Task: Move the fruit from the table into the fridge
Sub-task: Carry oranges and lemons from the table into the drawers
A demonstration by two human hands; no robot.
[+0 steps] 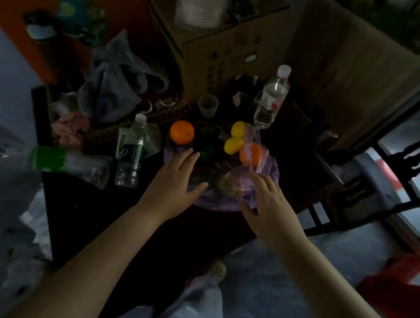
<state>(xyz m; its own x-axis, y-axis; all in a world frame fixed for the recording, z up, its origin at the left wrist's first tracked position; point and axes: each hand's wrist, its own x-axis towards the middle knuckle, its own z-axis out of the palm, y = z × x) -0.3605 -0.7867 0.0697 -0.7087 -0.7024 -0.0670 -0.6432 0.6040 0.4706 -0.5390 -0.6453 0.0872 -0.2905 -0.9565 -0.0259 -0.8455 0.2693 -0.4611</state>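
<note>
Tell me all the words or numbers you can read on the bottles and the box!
None can be read.
Tall water bottle: white and red label, too blurred.
Green-label bottle: label too blurred.
Cardboard box: dark printed marks and a small white sticker, too small and dim.

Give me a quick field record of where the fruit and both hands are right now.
fruit: orange, two yellow fruits, a second orange behind plastic, all on the table
bag: purple plastic bag spread under and around the fruit
left hand: open, fingers spread, resting on the bag's left side
right hand: on the bag's right edge; grip unclear
bottles: one behind the fruit, one to the left
fridge: not in view
</note>
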